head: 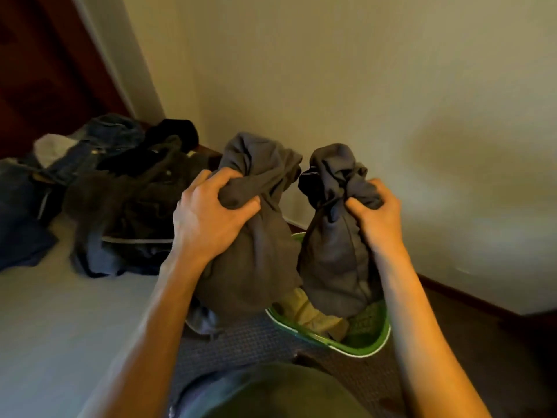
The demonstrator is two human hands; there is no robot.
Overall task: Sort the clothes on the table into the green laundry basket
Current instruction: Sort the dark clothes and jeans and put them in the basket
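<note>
Both my hands hold one bunched grey garment (259,260) in the air over the green laundry basket (355,348). My left hand (208,215) grips its left bundle near the top. My right hand (376,215) grips its right bundle, whose lower end hangs into the basket. A tan garment (310,315) lies inside the basket. The basket stands on the dark carpet beside the table, mostly hidden behind the grey cloth.
A pile of clothes (126,200) lies on the white table (60,321) at the left: jeans, dark tops and a blue item. A cream wall (361,86) stands close behind the basket. A dark wooden door (45,64) is at the upper left.
</note>
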